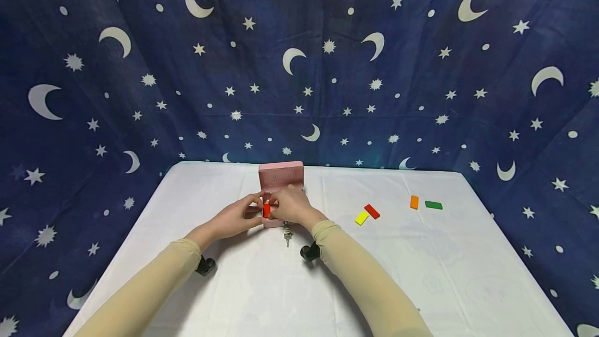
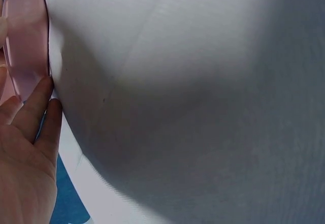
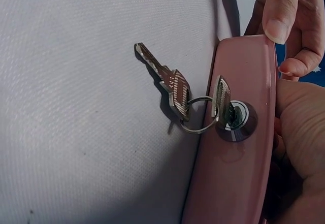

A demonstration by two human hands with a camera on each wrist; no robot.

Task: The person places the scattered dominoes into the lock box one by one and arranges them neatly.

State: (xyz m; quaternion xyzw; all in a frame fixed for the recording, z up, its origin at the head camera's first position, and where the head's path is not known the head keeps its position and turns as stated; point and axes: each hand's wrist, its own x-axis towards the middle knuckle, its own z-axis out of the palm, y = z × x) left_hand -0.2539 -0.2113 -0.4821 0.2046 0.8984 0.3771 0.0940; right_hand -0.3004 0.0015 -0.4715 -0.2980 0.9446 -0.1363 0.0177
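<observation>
A small pink metal box point(image 1: 281, 177) stands on the table with its lid raised. My left hand point(image 1: 236, 217) rests against its left end; in the right wrist view, the left thumb point(image 3: 277, 30) touches a corner of the rim. My right hand point(image 1: 292, 204) reaches over the front wall, its fingers pinching an upright red tile point(image 1: 267, 210) at the left inside the box. The right fingertips are partly hidden. A key sits in the round front lock point(image 3: 237, 121), and a second key point(image 3: 170, 82) hangs from the same ring over the tabletop.
On the white table point(image 1: 262, 285), right of the box, a yellow tile point(image 1: 362, 218) lies against another red tile point(image 1: 372, 211). Farther right are an orange tile point(image 1: 414, 202) and a green tile point(image 1: 433, 205). A dark blue star-and-moon cloth point(image 1: 327, 92) hangs behind.
</observation>
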